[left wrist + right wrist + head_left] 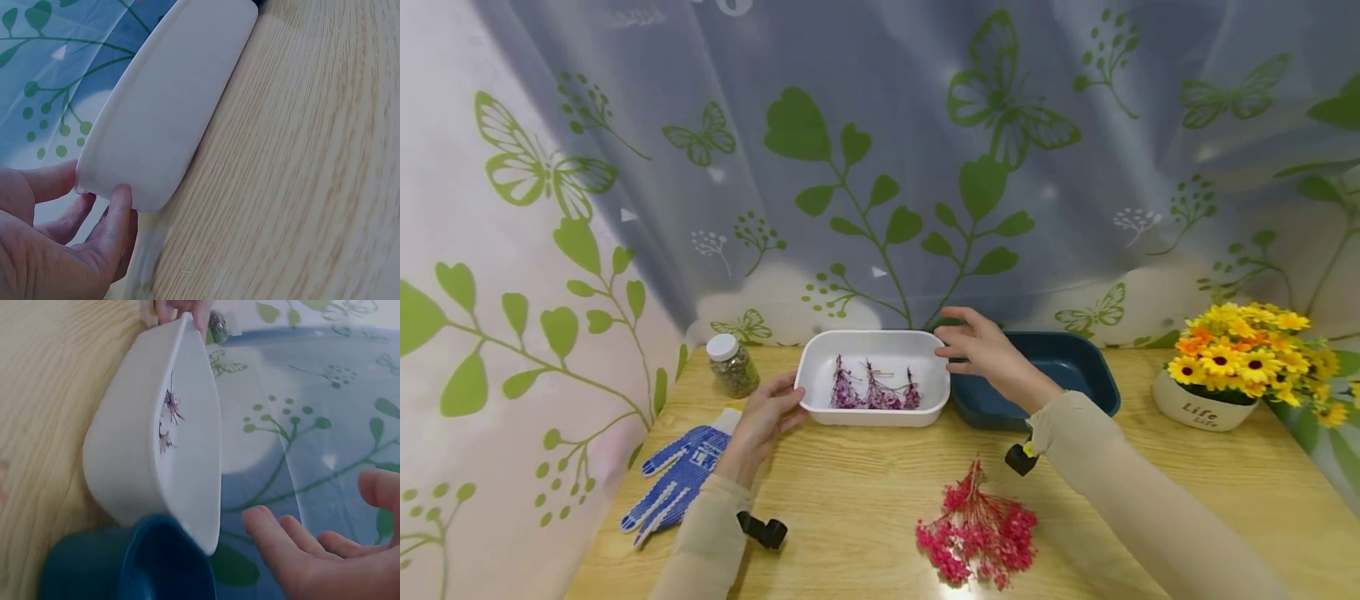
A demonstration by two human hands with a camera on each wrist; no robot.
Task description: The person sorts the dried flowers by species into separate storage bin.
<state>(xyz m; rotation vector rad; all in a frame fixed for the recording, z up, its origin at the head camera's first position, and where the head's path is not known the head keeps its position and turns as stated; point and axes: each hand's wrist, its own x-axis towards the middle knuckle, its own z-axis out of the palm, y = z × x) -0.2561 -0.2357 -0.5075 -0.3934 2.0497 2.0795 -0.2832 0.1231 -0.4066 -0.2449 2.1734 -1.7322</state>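
Observation:
A white rectangular basin (874,418) stands on the wooden table, with small bunches of purple dried flowers (882,398) lying inside. My left hand (766,421) holds its left end, thumb at the rim and fingers against the outer wall; the left wrist view shows the basin's side (165,106) in that grip. Close by the right end, my right hand (992,358) hovers with fingers spread and nothing in them. Beneath that hand sits a dark blue basin (1086,375), its edge up against the white one in the right wrist view.
A bunch of red dried flowers (981,533) lies at the front. On the left are a blue and white work glove (688,471) and a white-lidded jar (733,371). A pot of yellow artificial flowers (1206,408) stands at the right. A patterned curtain (880,208) hangs behind.

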